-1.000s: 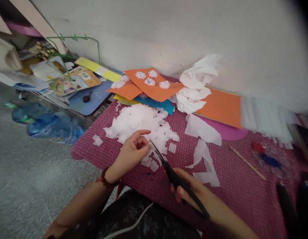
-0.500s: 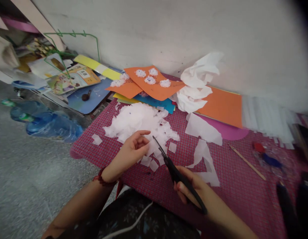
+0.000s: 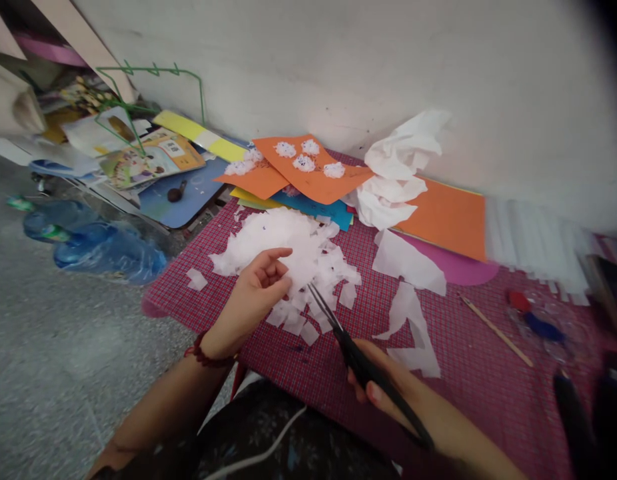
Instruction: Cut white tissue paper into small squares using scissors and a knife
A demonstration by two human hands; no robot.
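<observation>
Though likely light, soft and tearable, best taken by an edge: white paper scraps (image 3: 273, 233), frame centre. Right grip (image 3: 396, 373) clamped around black scissors (image 3: 361, 367), lower right of centre; left grip (image 3: 253, 293), hold indiscernible.

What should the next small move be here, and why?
Probably ease the scissors toward the left hand: the right hand holds them slightly open, tips near it but apart, above the white paper pieces. Whether the left pinches paper is unclear.
</observation>
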